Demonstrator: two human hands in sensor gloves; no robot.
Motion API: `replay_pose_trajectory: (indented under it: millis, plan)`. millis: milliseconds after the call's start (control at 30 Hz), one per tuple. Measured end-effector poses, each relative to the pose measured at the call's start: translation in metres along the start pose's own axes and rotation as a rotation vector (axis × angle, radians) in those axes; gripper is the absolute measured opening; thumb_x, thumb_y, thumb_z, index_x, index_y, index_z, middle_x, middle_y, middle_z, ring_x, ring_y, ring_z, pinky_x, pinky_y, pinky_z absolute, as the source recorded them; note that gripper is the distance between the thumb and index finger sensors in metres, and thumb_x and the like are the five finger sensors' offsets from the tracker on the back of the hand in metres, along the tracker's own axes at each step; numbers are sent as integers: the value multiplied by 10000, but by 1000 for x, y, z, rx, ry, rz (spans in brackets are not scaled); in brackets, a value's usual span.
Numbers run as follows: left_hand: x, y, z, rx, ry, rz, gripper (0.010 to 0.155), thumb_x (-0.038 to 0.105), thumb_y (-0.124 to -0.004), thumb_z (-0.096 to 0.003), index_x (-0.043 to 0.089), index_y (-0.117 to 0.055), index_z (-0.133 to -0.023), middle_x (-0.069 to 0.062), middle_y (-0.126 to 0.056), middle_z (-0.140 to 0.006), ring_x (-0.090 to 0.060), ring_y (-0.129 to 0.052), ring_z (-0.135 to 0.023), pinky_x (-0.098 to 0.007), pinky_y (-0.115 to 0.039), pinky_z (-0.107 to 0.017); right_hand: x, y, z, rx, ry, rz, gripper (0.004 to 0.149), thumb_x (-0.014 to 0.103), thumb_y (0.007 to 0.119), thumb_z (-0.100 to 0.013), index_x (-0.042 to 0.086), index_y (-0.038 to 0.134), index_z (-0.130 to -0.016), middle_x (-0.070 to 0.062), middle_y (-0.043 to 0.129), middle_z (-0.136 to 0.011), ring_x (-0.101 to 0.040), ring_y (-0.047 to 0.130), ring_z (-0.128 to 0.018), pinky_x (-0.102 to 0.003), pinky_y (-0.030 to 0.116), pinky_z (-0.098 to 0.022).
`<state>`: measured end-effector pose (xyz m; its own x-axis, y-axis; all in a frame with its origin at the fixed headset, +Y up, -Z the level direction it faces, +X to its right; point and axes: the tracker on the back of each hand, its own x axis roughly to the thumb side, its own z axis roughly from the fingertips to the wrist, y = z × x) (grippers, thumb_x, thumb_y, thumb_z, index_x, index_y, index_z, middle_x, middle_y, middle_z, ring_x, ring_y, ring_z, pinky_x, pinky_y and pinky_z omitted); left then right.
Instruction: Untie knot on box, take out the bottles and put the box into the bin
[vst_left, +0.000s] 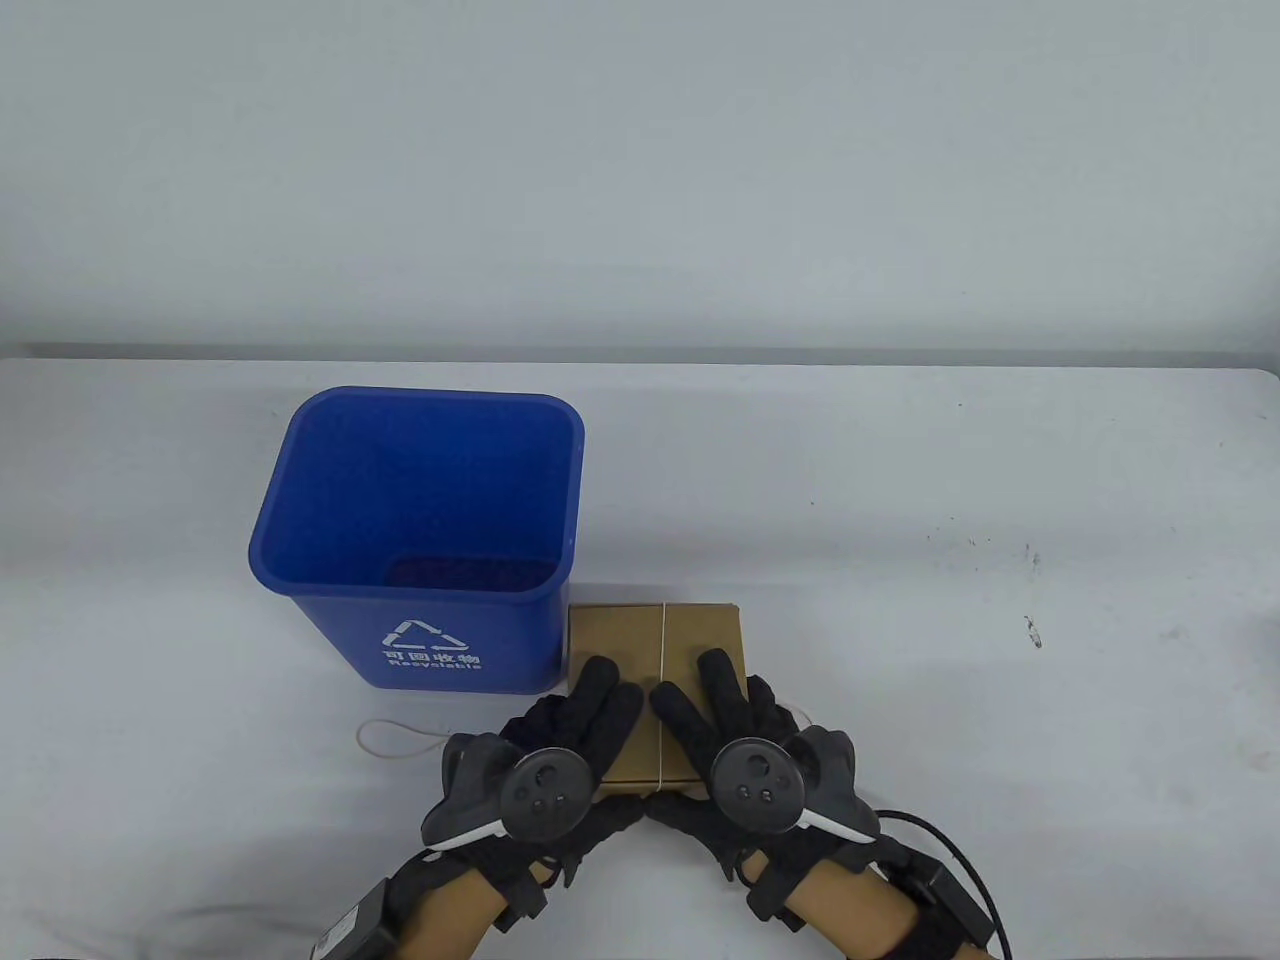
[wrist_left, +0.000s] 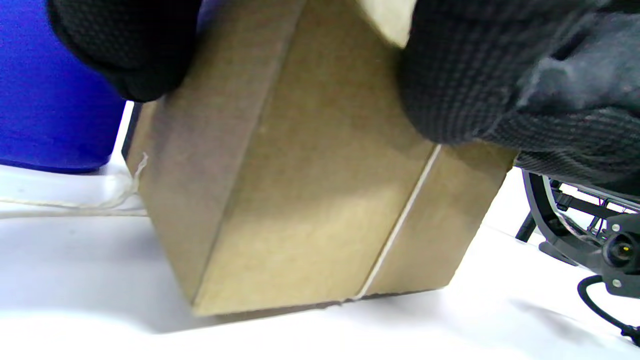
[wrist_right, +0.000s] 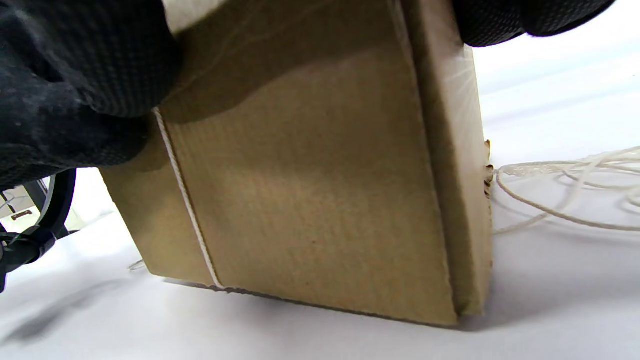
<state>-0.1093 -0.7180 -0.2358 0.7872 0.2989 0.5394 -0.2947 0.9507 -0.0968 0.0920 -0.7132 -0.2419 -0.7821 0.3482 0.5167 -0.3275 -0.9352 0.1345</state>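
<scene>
From above, a brown cardboard box (vst_left: 655, 690) sits on the white table (vst_left: 900, 600), just to the right of a blue plastic bin (vst_left: 420, 540). A thin white string (vst_left: 664, 680) runs round the middle of the box. The left hand (vst_left: 560, 740) and the right hand (vst_left: 730, 730) lie on top of the box, one on each side of the string, with straight fingers (vst_left: 595, 685) spread a little. A loose bit of string lies on the table by the bin.

From the left wrist, black glove fingers (wrist_left: 125, 50) press the top of the box (wrist_left: 300, 200). The string (wrist_left: 400, 220) goes down its front.

From the right wrist, fingers (wrist_right: 75, 75) rest on the box (wrist_right: 310, 190). I cannot tell if the thumbs pinch it.
</scene>
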Motion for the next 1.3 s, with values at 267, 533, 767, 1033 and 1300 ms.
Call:
replay_pose_trajectory:
  millis: [267, 533, 767, 1033, 1300]
  plan:
    - [1, 1, 1, 30, 1, 10, 951, 529, -868, -419, 223, -306, -1122, -113, -233, -1171, -721, -705, -832, -685, -669, -600, -2, -2, 1, -34, 23, -87, 799, 589, 761, -443, 291, 367, -1071, -220, 117, -1105, -795, 454, -840, -815, 472, -563]
    - [1, 0, 1, 57, 6, 37, 933, 522, -865, -423, 212, -331, -1122, -123, -266, -1170, -724, -717, -821, -685, -675, -593, -4, -7, 2, -88, 24, -189, 690, 545, 802, -434, 319, 537, -1030, -206, 206, -1124, -820, 413, -836, -833, 453, -560]
    - [-2, -1, 1, 53, 9, 69, 927, 521, -860, -427, 206, -333, -1121, -127, -273, -1166, -729, -720, -819, -690, -677, -591, -7, -8, 3, -144, 37, -304, 546, 485, 870, -426, 333, 726, -930, -161, 303, -1130, -828, 389, -836, -836, 452, -563]
    - [-3, -2, 0, 45, 10, 81, 930, 530, -857, -426, 212, -327, -1121, -121, -253, -1166, -719, -716, -825, -686, -673, -595, -14, -12, 3, -180, 64, -401, 338, 429, 881, -439, 337, 899, -763, -99, 401, -1119, -804, 388, -850, -820, 456, -573]
    - [-10, 0, 0, 21, 35, 137, 939, 537, -841, -436, 227, -282, -1123, -106, -205, -1169, -712, -676, -862, -698, -637, -619, -23, -23, 3, -196, 53, -513, 332, 420, 868, -442, 274, 932, -733, -47, 532, -1095, -773, 405, -867, -801, 468, -583]
